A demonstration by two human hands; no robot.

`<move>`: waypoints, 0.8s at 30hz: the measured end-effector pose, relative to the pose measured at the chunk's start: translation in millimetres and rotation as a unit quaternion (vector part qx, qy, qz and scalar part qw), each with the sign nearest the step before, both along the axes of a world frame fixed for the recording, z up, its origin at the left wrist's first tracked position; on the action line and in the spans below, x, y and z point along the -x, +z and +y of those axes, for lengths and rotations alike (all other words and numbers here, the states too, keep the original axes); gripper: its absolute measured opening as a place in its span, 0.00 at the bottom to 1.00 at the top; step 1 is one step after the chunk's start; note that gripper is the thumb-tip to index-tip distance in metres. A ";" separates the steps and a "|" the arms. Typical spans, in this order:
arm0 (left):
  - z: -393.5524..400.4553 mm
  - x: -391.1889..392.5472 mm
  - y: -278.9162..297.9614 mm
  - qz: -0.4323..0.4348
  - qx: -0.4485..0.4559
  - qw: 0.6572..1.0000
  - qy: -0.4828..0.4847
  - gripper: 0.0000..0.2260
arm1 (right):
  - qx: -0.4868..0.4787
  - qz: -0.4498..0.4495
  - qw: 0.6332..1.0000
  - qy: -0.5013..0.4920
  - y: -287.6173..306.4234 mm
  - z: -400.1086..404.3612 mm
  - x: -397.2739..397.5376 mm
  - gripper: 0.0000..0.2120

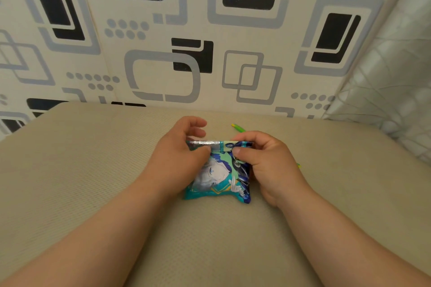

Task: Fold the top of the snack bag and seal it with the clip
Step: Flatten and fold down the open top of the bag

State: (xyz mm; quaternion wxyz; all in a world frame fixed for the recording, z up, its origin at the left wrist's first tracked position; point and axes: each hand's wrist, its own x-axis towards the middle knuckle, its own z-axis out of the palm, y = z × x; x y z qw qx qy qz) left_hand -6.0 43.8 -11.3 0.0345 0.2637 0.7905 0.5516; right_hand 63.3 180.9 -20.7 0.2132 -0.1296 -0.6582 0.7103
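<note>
A small teal and blue snack bag with a cartoon figure lies on a beige cushion. Its top edge is folded over into a silvery strip. My left hand pinches the left part of that fold, thumb on the front. My right hand pinches the right part, thumb pressed on the bag. A yellow-green clip lies on the cushion just behind my right hand, partly hidden by it.
A wall with a black and grey square pattern rises right behind the cushion. A pale patterned fabric stands at the right. A small green bit shows beside my right hand.
</note>
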 end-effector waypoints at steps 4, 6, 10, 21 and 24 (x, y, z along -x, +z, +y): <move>1.4 -5.3 5.9 0.247 0.105 0.963 -0.033 0.14 | -0.016 -0.010 1.000 0.005 0.4 -3.9 -0.6 0.15; 5.1 -7.6 5.1 0.275 0.137 0.950 -0.052 0.13 | -0.031 -0.013 0.999 0.005 -0.3 -5.9 -0.6 0.15; 9.4 -7.4 1.1 0.240 0.148 0.958 -0.049 0.13 | -0.073 -0.012 0.997 -0.001 0.1 -6.1 -1.8 0.11; 5.7 -1.2 3.1 0.179 0.166 0.969 -0.041 0.08 | -0.424 -0.114 0.891 -0.116 1.6 13.3 3.0 0.19; 4.6 0.1 4.5 0.162 0.164 0.972 -0.041 0.09 | -0.479 -0.200 0.850 -0.087 -2.3 16.2 4.4 0.23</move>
